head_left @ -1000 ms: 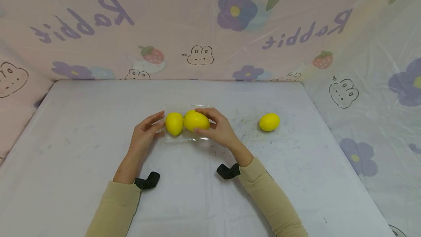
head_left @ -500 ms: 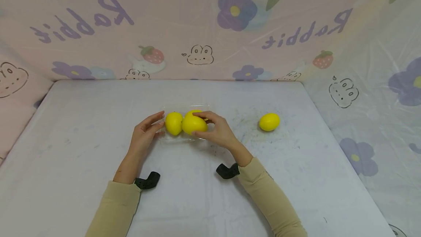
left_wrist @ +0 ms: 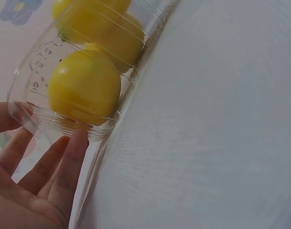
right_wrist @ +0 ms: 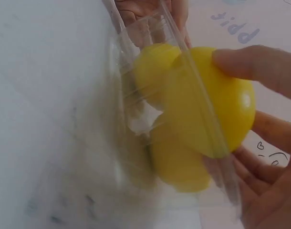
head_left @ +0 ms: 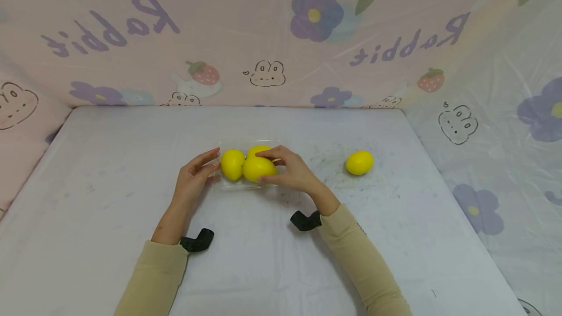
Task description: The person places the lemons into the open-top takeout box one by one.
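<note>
A clear plastic container lies lengthwise across the table with yellow lemons in it. One lemon sits at its left end, and another lemon shows behind the one I hold. My right hand grips that held lemon between thumb and fingers; in the right wrist view it stands partly above the container's rim. With fingers spread and fairly straight, my left hand touches the container's left end. The left wrist view shows those fingertips against the ribbed end wall, just under a lemon.
A single loose lemon lies on the white-covered table to the right of the container. Patterned cloth rises behind the table and at both sides. A black wrist mount sticks inward from each forearm.
My right hand has shifted the held lemon slightly left and toward me, uncovering the lemon behind it. The right forearm has risen a little; my left hand stays put.
</note>
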Tool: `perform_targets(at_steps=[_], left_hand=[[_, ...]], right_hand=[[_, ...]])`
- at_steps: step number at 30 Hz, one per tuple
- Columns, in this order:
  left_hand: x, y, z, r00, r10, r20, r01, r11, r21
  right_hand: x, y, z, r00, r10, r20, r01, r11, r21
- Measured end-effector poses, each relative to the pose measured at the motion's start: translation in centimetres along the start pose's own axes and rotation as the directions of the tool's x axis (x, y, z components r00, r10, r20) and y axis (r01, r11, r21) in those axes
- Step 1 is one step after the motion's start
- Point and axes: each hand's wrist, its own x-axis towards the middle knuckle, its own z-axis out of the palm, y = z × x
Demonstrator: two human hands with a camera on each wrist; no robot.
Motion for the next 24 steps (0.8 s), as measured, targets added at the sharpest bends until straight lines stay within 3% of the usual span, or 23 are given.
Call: perform_targets(at_steps=[14, 24], left_hand=[[-0.15, 0.16, 0.05, 1.0, -0.012, -0.001, 0.012, 1.0, -0.004], [-0.27, 0.2, 0.13, 1.0, -0.009, 0.002, 0.009, 1.0, 0.001]], right_hand=[[0.06, -0.18, -0.3, 0.998, -0.001, 0.058, 0.001, 1.0, 0.008], [-0.16, -0.05, 0.14, 0.999, 0.04, -0.014, -0.039, 0.996, 0.077]])
